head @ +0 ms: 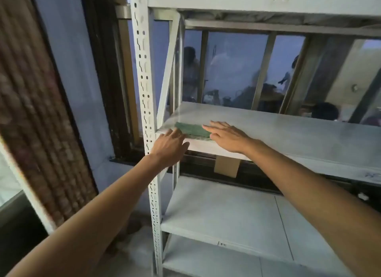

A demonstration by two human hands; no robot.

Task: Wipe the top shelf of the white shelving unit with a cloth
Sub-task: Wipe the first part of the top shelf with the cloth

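Head view: both hands flat, fingers spread; cloth [192, 130] lies between left hand [170, 147] and right hand [227, 137] fingertips. Best gather cloth, press flat, sweep along shelf [288, 130].

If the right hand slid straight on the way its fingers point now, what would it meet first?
Probably the green cloth: the right hand lies flat on the shelf, fingers pointing left, fingertips at or over the cloth's right end. Contact is unclear.

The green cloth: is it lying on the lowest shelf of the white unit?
No, the green cloth lies flat at the front left corner of a higher shelf, between the left hand and right hand.
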